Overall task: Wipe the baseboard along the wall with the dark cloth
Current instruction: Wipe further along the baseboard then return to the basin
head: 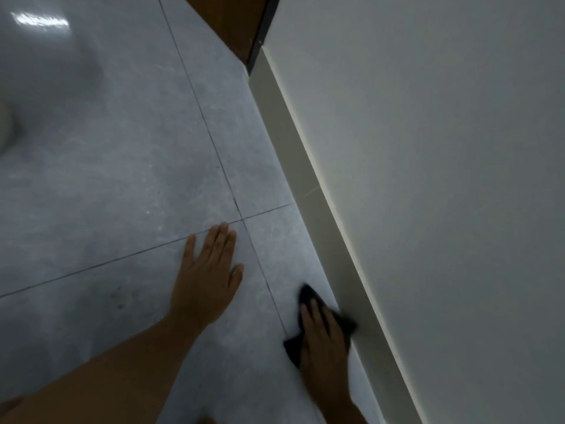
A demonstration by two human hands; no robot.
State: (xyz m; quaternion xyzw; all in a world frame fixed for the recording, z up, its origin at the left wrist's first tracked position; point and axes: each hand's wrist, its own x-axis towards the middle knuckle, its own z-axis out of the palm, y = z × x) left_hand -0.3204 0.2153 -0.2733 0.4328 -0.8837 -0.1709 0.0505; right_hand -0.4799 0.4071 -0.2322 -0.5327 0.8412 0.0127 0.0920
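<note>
Dark cloth (308, 296) sits under right hand (324, 338), fingers flat on top pressing it down at the floor (107, 179) edge, touching the baseboard (308, 191). Left hand (206, 276) open, palm braced on floor. Suggest keeping pressure against the board face, long strokes toward the door frame (264, 26). Count: one cloth, two hands, one baseboard run
</note>
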